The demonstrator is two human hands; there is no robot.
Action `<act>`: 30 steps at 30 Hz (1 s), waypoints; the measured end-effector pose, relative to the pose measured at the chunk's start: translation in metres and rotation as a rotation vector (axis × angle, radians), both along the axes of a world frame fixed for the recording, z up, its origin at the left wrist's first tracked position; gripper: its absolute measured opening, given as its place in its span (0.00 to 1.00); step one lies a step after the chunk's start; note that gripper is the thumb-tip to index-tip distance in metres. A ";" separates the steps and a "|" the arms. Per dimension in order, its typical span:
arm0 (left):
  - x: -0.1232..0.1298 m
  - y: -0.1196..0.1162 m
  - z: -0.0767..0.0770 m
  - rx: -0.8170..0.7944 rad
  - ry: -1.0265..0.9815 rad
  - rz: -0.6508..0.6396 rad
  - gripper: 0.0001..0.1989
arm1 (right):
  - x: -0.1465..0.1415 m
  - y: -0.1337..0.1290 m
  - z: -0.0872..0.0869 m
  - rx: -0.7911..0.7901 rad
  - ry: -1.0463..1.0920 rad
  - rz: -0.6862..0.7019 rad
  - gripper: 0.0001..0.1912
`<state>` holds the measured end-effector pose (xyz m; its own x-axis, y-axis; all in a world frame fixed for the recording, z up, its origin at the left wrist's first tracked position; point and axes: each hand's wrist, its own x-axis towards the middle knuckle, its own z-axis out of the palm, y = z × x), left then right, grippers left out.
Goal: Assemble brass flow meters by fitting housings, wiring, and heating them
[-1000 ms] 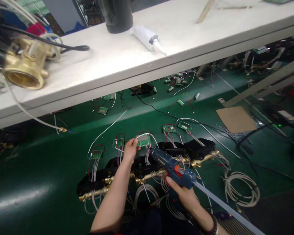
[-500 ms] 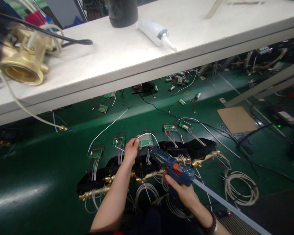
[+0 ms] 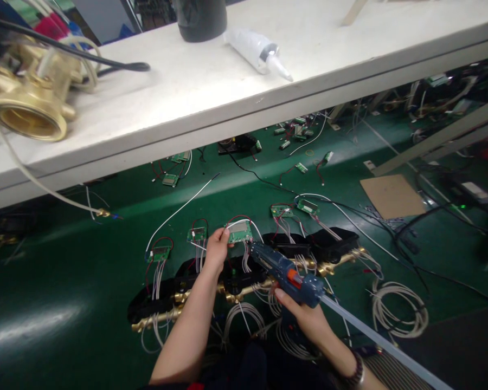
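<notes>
My left hand (image 3: 216,250) pinches the left edge of a small green circuit board (image 3: 239,232) with white and red wires hanging from it. My right hand (image 3: 303,314) grips a blue glue gun (image 3: 287,272) with an orange trigger; its nozzle points up-left, just below the board's right corner. A clear glue stick (image 3: 374,338) trails from the gun's back to the lower right. Under both hands lies a row of black housings (image 3: 333,242) on brass fittings (image 3: 244,292), each wired to a green board.
A white shelf (image 3: 211,103) spans the top, carrying a brass fitting (image 3: 30,103), a white sealant tube (image 3: 256,50) and a dark cylinder (image 3: 201,19). On the green mat lie loose boards, a cable coil (image 3: 398,311), black cables and a cardboard piece (image 3: 390,196).
Hands, board and glue gun hold nearly the same pose. The view has shifted slightly, so the shelf items sit a little differently in frame.
</notes>
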<state>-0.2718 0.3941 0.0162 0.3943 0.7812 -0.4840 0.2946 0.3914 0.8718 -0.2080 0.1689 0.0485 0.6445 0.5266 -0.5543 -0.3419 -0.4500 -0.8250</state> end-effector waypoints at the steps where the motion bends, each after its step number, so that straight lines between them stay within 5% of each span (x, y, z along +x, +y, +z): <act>1: 0.000 0.000 0.000 0.002 -0.001 0.000 0.13 | 0.001 0.000 0.003 0.017 0.008 0.021 0.23; 6: 0.000 0.002 0.000 0.012 -0.008 0.001 0.14 | 0.004 -0.002 0.009 0.048 0.015 0.008 0.23; 17: -0.002 0.001 -0.002 0.027 -0.029 -0.008 0.20 | 0.007 -0.004 -0.006 0.020 -0.010 -0.053 0.27; 30: -0.003 0.001 0.000 0.039 -0.016 -0.012 0.20 | 0.010 0.001 0.005 0.007 -0.005 -0.074 0.28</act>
